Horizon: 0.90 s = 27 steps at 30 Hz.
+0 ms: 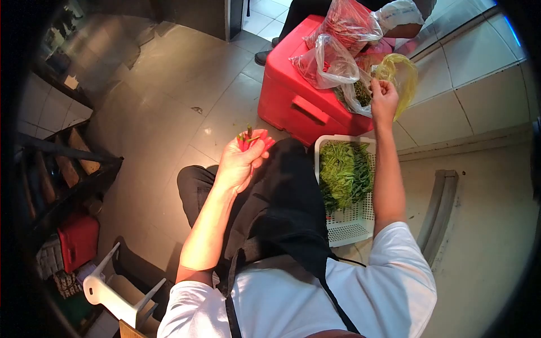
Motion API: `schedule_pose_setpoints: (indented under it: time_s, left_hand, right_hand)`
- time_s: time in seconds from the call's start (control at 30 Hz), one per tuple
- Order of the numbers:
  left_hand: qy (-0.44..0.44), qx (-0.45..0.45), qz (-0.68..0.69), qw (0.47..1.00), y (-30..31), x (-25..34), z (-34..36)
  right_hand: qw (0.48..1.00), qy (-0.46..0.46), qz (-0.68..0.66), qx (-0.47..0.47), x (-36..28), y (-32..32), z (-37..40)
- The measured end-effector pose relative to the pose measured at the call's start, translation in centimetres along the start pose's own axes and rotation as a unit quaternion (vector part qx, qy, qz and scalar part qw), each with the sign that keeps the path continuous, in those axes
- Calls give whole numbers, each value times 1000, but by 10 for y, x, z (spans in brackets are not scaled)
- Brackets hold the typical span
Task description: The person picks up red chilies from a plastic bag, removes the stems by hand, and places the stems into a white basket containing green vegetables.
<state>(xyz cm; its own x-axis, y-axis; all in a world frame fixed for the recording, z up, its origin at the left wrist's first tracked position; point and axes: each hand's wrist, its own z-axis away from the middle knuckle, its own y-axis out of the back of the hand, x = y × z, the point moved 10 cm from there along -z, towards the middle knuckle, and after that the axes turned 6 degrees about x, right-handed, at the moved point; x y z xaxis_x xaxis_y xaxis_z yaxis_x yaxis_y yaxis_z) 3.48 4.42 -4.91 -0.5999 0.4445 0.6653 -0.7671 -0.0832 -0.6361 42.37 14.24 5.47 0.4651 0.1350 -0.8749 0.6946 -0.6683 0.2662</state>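
Several chillies (262, 135) in 1 hand (239, 160)

Box before me, basket at my right, stool at my left.
The plastic bags (329, 65) lie on top of the box (287, 84), ahead and slightly right; my right hand (383, 100) is among those at its right end. Between me and the wall (484, 101), the basket (349, 234) sits on the floor just this side of the box, with greens (342, 174) in it. Chillies (262, 137) are in my left hand (239, 158), above my lap. The stool (110, 298) stands left, nearer me than the rack (70, 158).
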Motion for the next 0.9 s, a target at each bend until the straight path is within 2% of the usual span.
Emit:
schedule_pose_setpoints:
  time_s: [0.03, 0.07, 0.17, 0.2, 0.23, 0.27, 0.33, 0.43, 0.53, 0.63, 0.73, 0.9]
  left_hand:
    - [3, -2, 2, 1000, -5, -1, -2]
    - [5, -2, 4, 1000, -9, -3, -3]
    - [7, -9, -6, 1000, -19, -2, -7]
    - [3, -13, -7, 1000, -20, -4, -9]
    - [2, -14, -10, 1000, -21, -6, -10]
    - [3, -17, -17, 1000, -23, -8, -12]
    - [8, -31, -26, 999, -29, -9, -13]
    - [13, -52, -35, 998, -35, -12, -7]
    - [53, -15, 2, 998, -30, -17, -8]
    - [73, -4, 24, 997, -29, -20, -7]
    - [84, -7, 59, 995, -30, -26, -5]
    - [58, -43, 31, 997, -31, -28, -6]
  right_hand:
    - [986, 77, 147, 5, 10, 6, -15]
    - [945, 153, 287, 7, 13, 1, -19]
    - [991, 62, 88, -83, -23, -28, 26]
    - [984, 8, 68, -165, -42, -48, 60]
    - [964, -24, 1, -263, -57, -71, 98]
    - [922, -98, -116, -355, -66, -91, 141]
    - [867, -184, -201, -418, -82, -114, 198]
    - [893, -88, -210, -387, -98, -120, 214]
    - [921, -45, -115, -369, -89, -116, 212]
    - [898, -145, -164, -382, -78, -119, 215]
    - [879, -191, -197, -389, -86, -118, 216]
    - [880, -122, -159, -430, -88, -125, 218]
